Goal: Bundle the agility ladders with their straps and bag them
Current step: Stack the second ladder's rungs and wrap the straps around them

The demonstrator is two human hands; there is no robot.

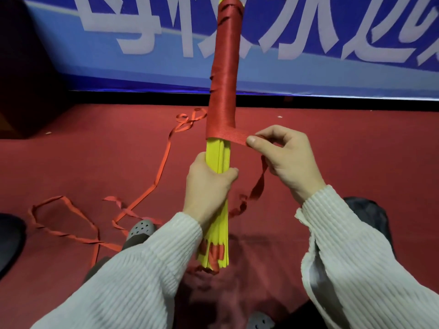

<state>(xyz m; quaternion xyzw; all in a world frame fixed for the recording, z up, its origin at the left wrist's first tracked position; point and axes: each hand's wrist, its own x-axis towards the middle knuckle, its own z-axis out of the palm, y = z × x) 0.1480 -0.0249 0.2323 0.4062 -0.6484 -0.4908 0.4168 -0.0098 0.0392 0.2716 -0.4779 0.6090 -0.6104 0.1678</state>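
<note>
A bundle of yellow ladder rungs (218, 157) stands tilted away from me, its upper part wound tightly in red strap (224, 86). My left hand (209, 186) grips the bare yellow rungs below the winding. My right hand (285, 157) pinches the red strap between thumb and fingers just right of the bundle, where the strap leaves the lowest turn. The strap's free length hangs from that hand and trails off behind the bundle. Red strap ends also show at the rungs' lower end (213, 252).
Loose red strap (152, 181) lies in loops on the red carpet to the left. A grey perforated shoe (140, 230) is below my left arm. A blue banner with white characters (308, 51) stands behind. A dark object (9, 241) lies at left edge.
</note>
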